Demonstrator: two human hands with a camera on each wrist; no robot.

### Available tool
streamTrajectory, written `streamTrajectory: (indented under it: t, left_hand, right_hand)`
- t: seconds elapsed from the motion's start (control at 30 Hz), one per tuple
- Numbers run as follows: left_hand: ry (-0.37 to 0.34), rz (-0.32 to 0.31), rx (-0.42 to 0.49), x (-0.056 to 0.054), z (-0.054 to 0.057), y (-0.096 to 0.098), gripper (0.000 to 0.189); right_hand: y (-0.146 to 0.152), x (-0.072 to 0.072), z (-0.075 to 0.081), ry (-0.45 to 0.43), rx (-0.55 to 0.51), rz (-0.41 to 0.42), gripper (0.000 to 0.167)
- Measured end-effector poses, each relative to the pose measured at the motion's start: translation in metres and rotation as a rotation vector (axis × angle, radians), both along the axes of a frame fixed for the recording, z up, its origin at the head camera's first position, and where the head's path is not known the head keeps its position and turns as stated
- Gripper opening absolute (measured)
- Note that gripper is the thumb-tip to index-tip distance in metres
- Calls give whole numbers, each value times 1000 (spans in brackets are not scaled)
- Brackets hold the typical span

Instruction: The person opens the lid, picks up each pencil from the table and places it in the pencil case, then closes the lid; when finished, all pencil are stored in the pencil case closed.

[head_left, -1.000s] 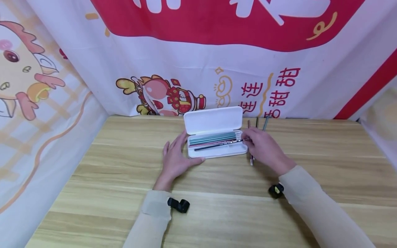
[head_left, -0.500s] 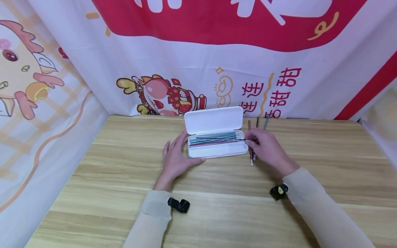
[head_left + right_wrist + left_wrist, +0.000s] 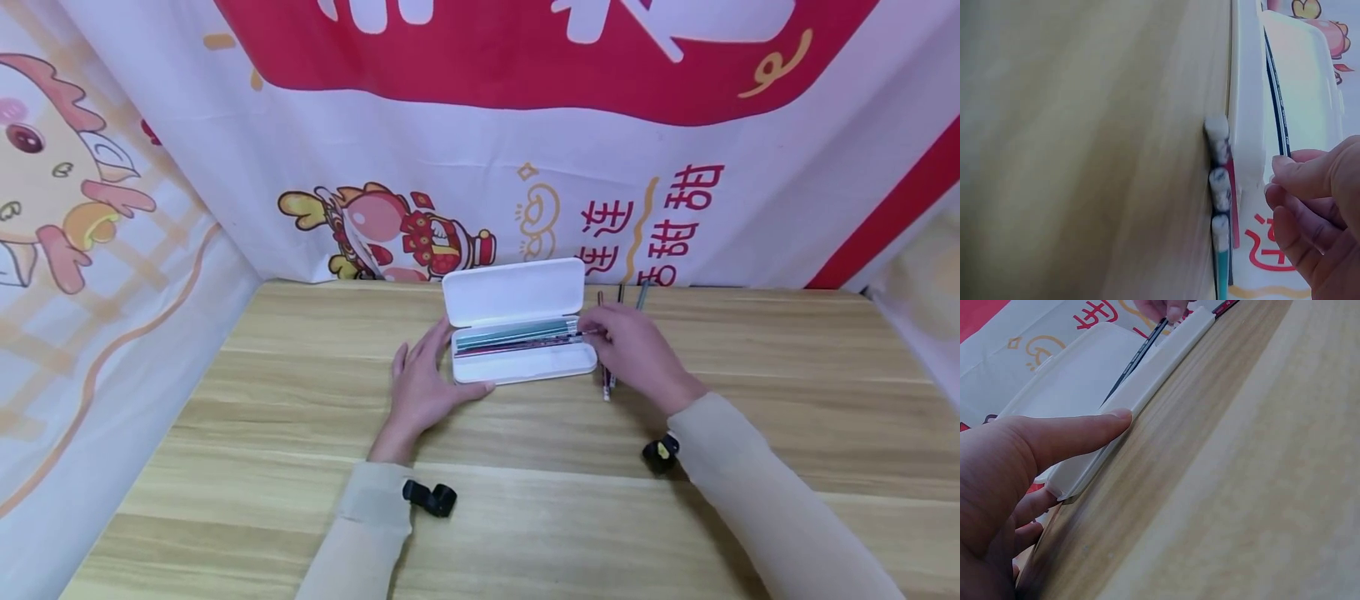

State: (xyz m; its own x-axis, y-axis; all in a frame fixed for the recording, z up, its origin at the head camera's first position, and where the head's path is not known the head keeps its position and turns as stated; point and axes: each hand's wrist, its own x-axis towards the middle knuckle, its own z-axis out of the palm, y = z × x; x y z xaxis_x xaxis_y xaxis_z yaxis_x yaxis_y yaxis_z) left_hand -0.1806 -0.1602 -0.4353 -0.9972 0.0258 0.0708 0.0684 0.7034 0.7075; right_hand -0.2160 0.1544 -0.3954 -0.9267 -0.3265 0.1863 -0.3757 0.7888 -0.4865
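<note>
A white pencil case (image 3: pixel 528 367) lies on the table with its lid raised. Inside are several pencils (image 3: pixel 517 330), teal, red and dark. My left hand (image 3: pixel 423 392) spans the case's left end, its straight thumb (image 3: pixel 1085 434) touching the front wall and the other fingers at the end. My right hand (image 3: pixel 633 354) pinches a dark pencil (image 3: pixel 1277 94) near one end, at the case's right end. That pencil lies lengthwise over the case, beside the others; whether it touches the bottom I cannot tell.
Several loose pencils (image 3: pixel 1221 240) lie on the wooden table (image 3: pixel 525 517), just right of the case, partly under my right hand. Their ferrule ends point toward me. A printed white and red cloth (image 3: pixel 450 133) hangs directly behind the case.
The dark pencil swung from slanting across the case's front, to raised over the pencils, to lying in line with them. My right hand shifted slightly right, then back left. The left hand stayed put.
</note>
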Motion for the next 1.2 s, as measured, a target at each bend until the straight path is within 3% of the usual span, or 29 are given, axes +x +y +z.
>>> streamTrajectory:
  t: [0.2,0.6,0.7,0.9,1.03,1.2]
  left_hand:
    - [0,-5,3,0,1,-1,121]
    - [5,-3,-8,0,3,0,120]
    - [3,-1,-6,1,2,-1,121]
    - [2,-14,-4,1,3,3,121]
    - [9,-18,-5,0,3,2,121]
    - [1,-9,-12,0,2,2,122]
  right_hand:
    - [-14,-10,-1,-32,13,16,17]
    - [-19,-8,0,-49,45,5,18]
    - [-13,-2,4,-77,-2,-11,19]
    - [18,27,8,-126,-154,-113,13]
    - [37,42,-1,-229,-286,-206,14]
    - [54,50,-16,-393,-402,-285,24]
